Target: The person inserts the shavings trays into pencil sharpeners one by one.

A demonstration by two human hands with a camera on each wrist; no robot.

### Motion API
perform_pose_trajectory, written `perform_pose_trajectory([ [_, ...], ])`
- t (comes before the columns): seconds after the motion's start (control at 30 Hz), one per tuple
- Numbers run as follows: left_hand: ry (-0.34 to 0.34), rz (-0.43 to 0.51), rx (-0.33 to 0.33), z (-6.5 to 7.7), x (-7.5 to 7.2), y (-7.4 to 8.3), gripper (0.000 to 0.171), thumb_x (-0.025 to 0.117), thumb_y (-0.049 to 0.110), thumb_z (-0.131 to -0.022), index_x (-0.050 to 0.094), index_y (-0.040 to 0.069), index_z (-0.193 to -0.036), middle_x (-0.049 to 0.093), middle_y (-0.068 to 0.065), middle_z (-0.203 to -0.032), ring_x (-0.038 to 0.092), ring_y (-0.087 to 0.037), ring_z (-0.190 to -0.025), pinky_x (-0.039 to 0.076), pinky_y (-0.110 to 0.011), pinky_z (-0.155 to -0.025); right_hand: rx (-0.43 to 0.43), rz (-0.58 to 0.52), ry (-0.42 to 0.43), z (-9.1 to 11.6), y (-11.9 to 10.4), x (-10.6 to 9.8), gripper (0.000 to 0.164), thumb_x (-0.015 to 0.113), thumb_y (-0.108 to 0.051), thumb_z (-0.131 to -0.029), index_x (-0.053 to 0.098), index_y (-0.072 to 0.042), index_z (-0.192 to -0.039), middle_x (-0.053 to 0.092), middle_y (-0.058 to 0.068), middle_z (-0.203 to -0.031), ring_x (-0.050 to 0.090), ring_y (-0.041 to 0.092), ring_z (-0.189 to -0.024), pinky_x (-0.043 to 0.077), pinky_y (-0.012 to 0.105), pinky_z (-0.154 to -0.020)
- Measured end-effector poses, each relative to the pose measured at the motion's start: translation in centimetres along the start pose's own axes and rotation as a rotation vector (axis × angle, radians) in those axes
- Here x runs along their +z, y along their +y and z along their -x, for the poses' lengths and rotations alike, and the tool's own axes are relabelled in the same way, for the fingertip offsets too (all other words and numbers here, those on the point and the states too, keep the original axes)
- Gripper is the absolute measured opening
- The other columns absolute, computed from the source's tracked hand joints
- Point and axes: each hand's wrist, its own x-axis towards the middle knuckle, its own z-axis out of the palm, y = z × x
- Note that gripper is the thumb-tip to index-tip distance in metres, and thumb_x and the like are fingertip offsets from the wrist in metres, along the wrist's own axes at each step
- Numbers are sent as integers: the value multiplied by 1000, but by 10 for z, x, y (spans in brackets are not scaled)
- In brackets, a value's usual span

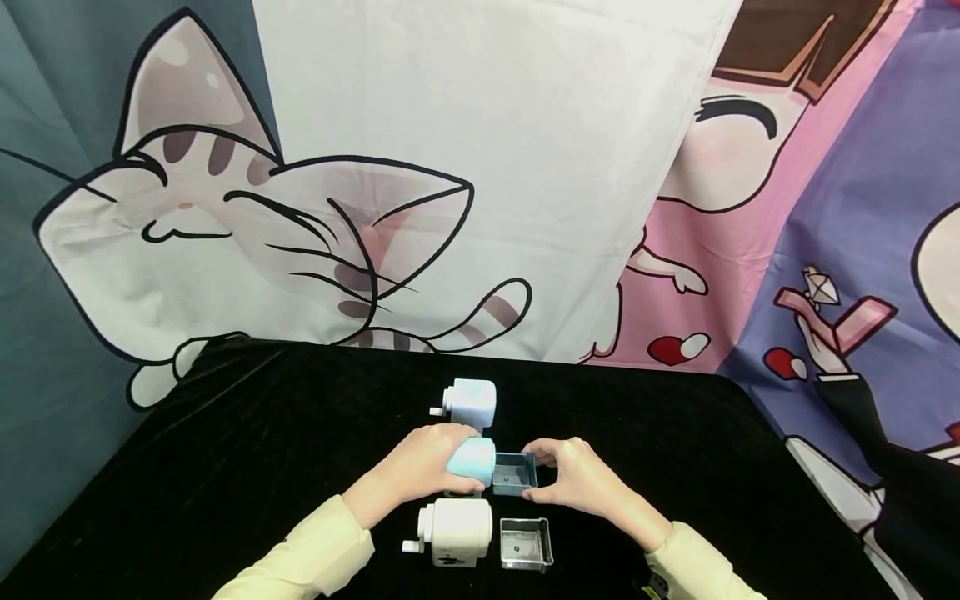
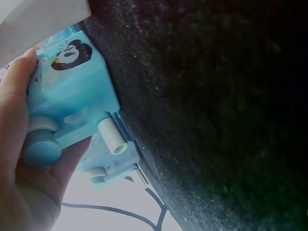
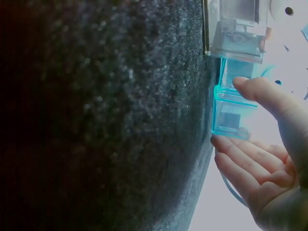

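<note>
In the head view, your left hand grasps the blue sharpener; your right hand pinches the blue tray by its edges, just beside it — black worktop spreads outward past both hands. A white sharpener sits near your left hand, nearer you. In the left wrist view, the crank handle juts past your left hand. In the right wrist view, a clear tray stands near your right hand — a narrow gap.

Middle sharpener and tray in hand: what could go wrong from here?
The right grip pinches the blue tray near its outer end; it might skew or slip. The left grip sits close to the white sharpener and could bump it. The clear tray stands apart from that sharpener, near the right grip, which may knock it.
</note>
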Motion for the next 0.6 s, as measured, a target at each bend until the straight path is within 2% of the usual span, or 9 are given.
perform_pose_trajectory([
  [0.6,-14,-4,-9,0,0,0,51,70,51,-71,59,14,-105,61,5,-91,52,-8,-78,47,-26,-69,14,-6,-32,-2,0,4,43,78,-31,-68,62,-12,-102,68,-2,-92,60,3,-82,51,25,-73],
])
